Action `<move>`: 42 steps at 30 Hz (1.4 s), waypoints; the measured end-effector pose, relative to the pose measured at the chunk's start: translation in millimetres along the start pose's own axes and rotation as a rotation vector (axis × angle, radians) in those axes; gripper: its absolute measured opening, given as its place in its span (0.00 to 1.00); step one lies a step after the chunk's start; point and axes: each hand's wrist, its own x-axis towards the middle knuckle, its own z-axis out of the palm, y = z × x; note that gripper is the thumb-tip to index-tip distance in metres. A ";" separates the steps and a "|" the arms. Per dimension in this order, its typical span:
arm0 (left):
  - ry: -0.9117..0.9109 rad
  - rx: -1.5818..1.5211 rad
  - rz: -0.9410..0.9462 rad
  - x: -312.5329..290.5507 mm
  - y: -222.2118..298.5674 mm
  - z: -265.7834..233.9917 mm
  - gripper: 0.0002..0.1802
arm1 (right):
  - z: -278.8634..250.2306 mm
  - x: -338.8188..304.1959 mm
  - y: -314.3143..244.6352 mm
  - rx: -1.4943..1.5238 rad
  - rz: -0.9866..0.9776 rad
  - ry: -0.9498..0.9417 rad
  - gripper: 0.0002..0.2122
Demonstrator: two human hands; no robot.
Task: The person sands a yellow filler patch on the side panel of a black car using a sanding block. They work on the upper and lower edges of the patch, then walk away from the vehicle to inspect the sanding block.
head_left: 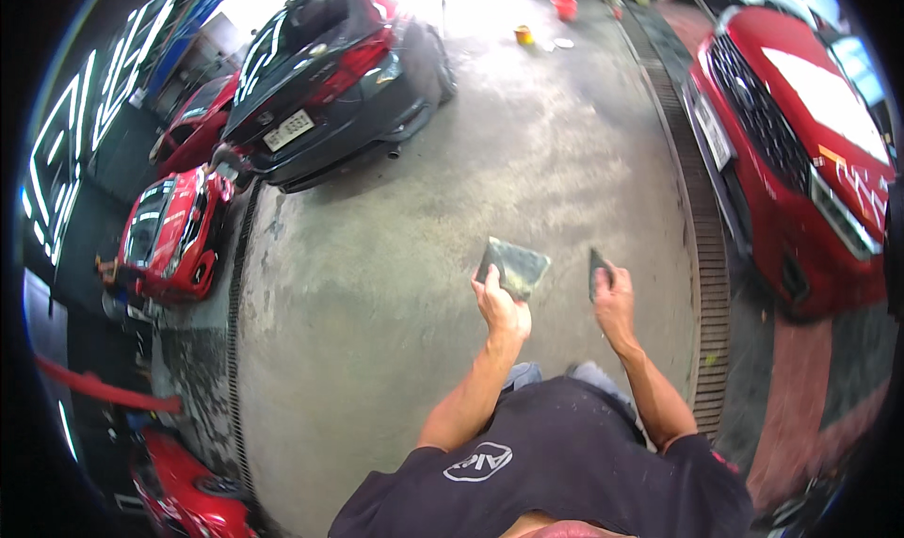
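My left hand point(503, 308) grips a dark, flat, roughly square board point(518, 263) by its near left corner, with the thumb on top. Pale yellowish smears show on the board's face and along its right edge. To the right of it, my right hand point(614, 303) is closed on a thin, dark, flat tool point(596, 271) held nearly edge-on; its exact kind cannot be made out. The two held things are apart, both in front of my body above the concrete floor point(452, 199).
A dark car point(377, 91) with its tailgate up stands at far left. Red cars stand at left point(155, 227) and right point(810, 96). Slotted drain grates point(711, 303) run along both sides. A red bucket point(564, 9) and a yellow tub point(524, 35) sit far ahead.
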 end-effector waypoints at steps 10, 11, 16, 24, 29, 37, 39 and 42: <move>0.054 0.334 -0.076 45.5 -54.8 17.3 0.14 | 30.4 54.3 -38.0 1.020 0.387 -0.208 0.12; 0.022 0.439 -0.068 55.4 -66.9 16.5 0.15 | 36.7 59.9 -43.1 1.015 0.378 -0.221 0.12; -0.343 0.734 -0.435 107.1 -80.9 32.0 0.19 | 67.9 111.2 -29.8 0.527 0.108 -0.219 0.10; -0.818 1.083 -0.448 237.8 -31.3 43.0 0.21 | 55.3 204.7 -26.6 0.050 0.447 -0.295 0.10; -0.395 0.728 -0.312 326.3 16.4 28.3 0.17 | 93.2 256.1 8.5 -0.051 0.351 -0.281 0.08; 0.075 0.500 -0.211 394.2 77.7 -47.7 0.15 | 181.8 365.6 -19.5 0.126 0.496 -0.363 0.11; 0.148 0.422 -0.247 400.3 72.7 -84.5 0.16 | 205.6 398.9 -12.2 0.155 0.526 -0.465 0.19; 0.351 0.473 -0.375 403.7 57.8 -140.9 0.16 | 251.0 444.1 -6.4 0.097 0.591 -0.510 0.20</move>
